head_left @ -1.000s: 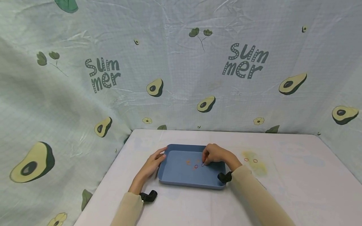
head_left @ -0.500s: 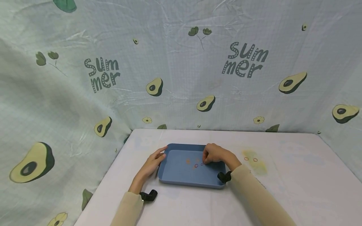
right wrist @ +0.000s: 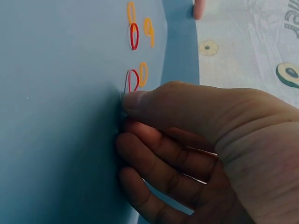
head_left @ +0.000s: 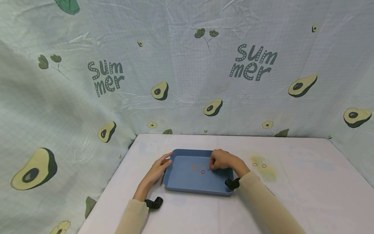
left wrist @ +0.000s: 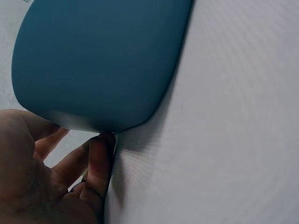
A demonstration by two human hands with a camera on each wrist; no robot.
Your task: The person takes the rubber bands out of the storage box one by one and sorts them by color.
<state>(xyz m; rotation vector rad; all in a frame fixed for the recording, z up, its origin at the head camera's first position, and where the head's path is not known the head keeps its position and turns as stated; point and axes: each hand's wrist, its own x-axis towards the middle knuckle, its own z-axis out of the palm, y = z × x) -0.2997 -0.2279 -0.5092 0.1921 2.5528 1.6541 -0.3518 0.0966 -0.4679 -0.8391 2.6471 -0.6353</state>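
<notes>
A blue tray [head_left: 187, 189] lies on the table, with small thin loops that look like rubber bands in it. My right hand [head_left: 223, 160] reaches over its right half, thumb and forefinger pinching a red rubber band [right wrist: 134, 80] at the tray floor. Part of that band is hidden by the thumb. Beside it is an orange band [right wrist: 143, 73]. A second red band [head_left: 203, 172] and more orange bands [head_left: 194, 167] lie further left in the tray. My left hand [head_left: 156, 169] rests its fingers against the tray's left rim.
Two red loops [head_left: 259, 165] lie on a yellowish patch [head_left: 264, 174] of the white tabletop [head_left: 301, 188], right of the tray. A cloth printed with avocados [head_left: 187, 65] hangs behind the table. Each wrist wears a black camera [head_left: 232, 184].
The fingers of my right hand have shifted very slightly, and less of the red band shows beside them. The left hand and the tray stay in place.
</notes>
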